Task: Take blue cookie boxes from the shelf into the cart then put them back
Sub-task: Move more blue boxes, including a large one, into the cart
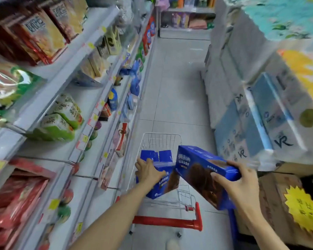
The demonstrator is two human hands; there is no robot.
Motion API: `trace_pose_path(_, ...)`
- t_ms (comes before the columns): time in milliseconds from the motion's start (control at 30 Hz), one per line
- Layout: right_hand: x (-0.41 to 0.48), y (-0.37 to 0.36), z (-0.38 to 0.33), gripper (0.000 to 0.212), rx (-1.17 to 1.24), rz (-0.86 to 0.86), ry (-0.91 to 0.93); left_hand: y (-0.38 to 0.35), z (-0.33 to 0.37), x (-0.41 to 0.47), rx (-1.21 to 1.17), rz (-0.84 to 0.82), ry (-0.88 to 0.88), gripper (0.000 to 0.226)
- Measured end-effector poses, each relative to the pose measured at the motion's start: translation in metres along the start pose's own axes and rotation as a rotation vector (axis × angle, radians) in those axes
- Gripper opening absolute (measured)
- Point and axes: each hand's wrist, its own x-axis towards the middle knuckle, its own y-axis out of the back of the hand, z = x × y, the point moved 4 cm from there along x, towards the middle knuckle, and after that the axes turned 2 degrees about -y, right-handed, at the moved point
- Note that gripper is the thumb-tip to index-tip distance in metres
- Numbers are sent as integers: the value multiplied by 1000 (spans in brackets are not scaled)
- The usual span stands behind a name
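- Head view: our left hand [149, 171] is holding a blue box [163, 183] in the cart [161, 139].
- Our right hand [242, 186] is holding another blue box [202, 170], pointing toward 10 o'clock, nearer the cart than the shelf [90, 98] at 9.

Both bare forearms reach forward. The left hand [149, 171] lies palm down, fingers spread and curled over a box [161, 183]. The right hand [242, 184] clamps another box's [204, 174] near end, thumb under, fingers over.
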Motion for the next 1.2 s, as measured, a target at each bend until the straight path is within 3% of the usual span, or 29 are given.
trace_pose_path(100, 8, -19, 27, 53, -16, -31, -51, -54, -6, 34, 174, -117, 34, 83)
trace_pose_path(233, 18, -44, 60, 56, -22, -77, -134, -112, -18, 65, 329, -148, 16, 86)
trace_pose_path(367, 26, -63, 79, 61, -32, -105, -188, -127, -13, 103, 405, -135, -8, 81)
trace_pose_path(500, 29, -82, 90, 61, -37, -161, -206, -135, -27, 129, 303, -319, 7, 88)
trace_pose_path(800, 43, -90, 92, 60, -12, -181, -203, -183, -57, 102, 485, -438, -273, 58)
trace_pose_path(967, 50, -97, 89, 57, 17, -221, -160, -160, -80, 93, 265, -275, -265, 55)
trace_pose_path(1100, 63, -117, 83, 59, 111, -369, -148, -106, -106, 86, -198, -9, -104, 34)
trace_pose_path(1200, 69, -148, 81, 70, 233, -550, -236, -64, -124, 82, -483, 76, 36, 43)
